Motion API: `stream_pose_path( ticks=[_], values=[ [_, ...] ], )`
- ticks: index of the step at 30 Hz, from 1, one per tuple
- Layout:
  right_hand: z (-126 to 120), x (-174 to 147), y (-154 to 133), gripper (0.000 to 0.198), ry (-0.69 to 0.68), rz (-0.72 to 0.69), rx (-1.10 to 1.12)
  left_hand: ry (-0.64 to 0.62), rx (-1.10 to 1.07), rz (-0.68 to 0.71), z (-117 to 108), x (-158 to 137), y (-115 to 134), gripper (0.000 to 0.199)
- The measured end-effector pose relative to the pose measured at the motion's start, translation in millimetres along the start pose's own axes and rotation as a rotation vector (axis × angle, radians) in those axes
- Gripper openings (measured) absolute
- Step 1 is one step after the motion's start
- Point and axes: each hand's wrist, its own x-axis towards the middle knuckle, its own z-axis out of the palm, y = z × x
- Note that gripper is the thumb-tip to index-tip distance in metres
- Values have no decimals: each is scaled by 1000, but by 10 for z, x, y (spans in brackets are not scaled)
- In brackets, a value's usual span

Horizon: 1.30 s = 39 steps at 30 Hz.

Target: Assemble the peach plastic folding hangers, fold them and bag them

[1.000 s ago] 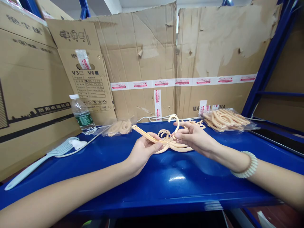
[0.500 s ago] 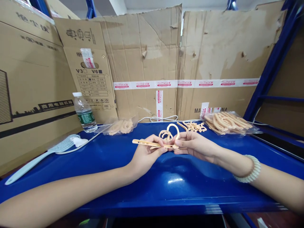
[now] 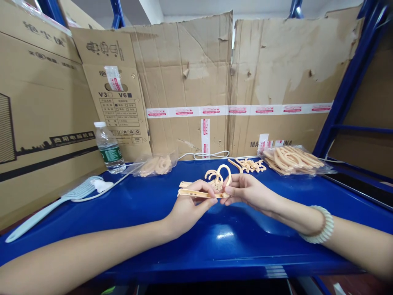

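My left hand (image 3: 187, 211) pinches a long beige plastic hanger arm (image 3: 190, 193) with slots along its side. It lies almost level, its free end pointing left. My right hand (image 3: 250, 191) grips the base of a curved beige hanger hook (image 3: 226, 167), where the hook meets the arm's right end. The hook's curve rises above my right fingers. How the two parts join is hidden by my fingertips. Just behind my hands lie more curved beige pieces (image 3: 211, 174) on the blue table (image 3: 227, 250), partly covered by my fingers.
Small loose beige parts (image 3: 251, 165) lie at the back. Clear bags of beige parts stand at the back right (image 3: 296, 159) and back left (image 3: 158, 165). A water bottle (image 3: 111, 153), a pale blue brush (image 3: 66, 198) and a white cable (image 3: 211, 155) are nearby. Cardboard (image 3: 187, 82) walls the back.
The hanger arm has turned, showing more of its slotted hollow side, and its left end has dropped slightly and moved right. Both hands keep their grip.
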Motion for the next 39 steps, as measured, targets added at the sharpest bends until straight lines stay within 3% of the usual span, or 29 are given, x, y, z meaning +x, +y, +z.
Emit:
stream_pose_path(
  ticks=[8, 23, 29, 34, 39],
  values=[
    [16, 36, 52, 37, 17, -92, -91, 0, -14, -50, 0, 3, 5, 8],
    [61, 56, 114, 28, 65, -208, -138, -38, -237, -146, 22, 0, -42, 18],
    [60, 65, 150, 28, 74, -233, -145, -7, -201, -210, 33, 6, -49, 25],
    [48, 62, 125, 34, 6, -225, -112, 34, -266, -252, 23, 23, -60, 27],
    [25, 54, 110, 25, 16, -281, -267, 84, -326, -297, 24, 47, -60, 28]
  ],
)
